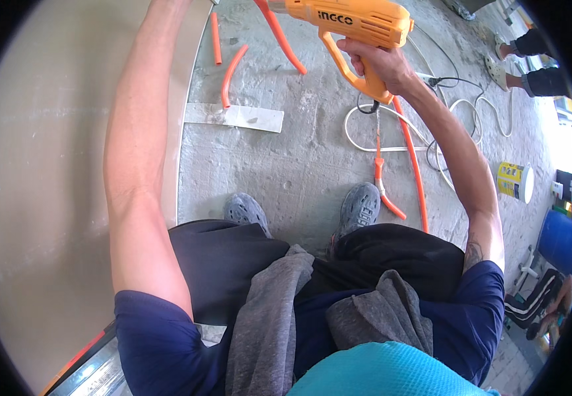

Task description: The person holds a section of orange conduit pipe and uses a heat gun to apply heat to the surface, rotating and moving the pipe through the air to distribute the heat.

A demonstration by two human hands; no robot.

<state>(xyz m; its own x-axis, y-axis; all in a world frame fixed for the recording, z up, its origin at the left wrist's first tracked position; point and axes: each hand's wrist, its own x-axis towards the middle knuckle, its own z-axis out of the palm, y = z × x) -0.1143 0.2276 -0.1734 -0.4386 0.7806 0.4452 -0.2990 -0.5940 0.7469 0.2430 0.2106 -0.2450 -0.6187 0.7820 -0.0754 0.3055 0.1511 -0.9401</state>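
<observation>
While the left hand is unseen, the right hand (383, 65) clasps a hefty-looking heat gun (368, 22) by its handle (377, 89), likely safest.

Left hand beyond top edge; heat gun (365, 23) and orange tube (280, 33) left of it cropped there.

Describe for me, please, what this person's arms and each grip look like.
The left arm and right arm come out of navy short sleeves and are otherwise uncovered. A dark tattoo marks the right arm just below the sleeve. The right grip is a hand without a glove; the left grip lies beyond the upper edge.
</observation>
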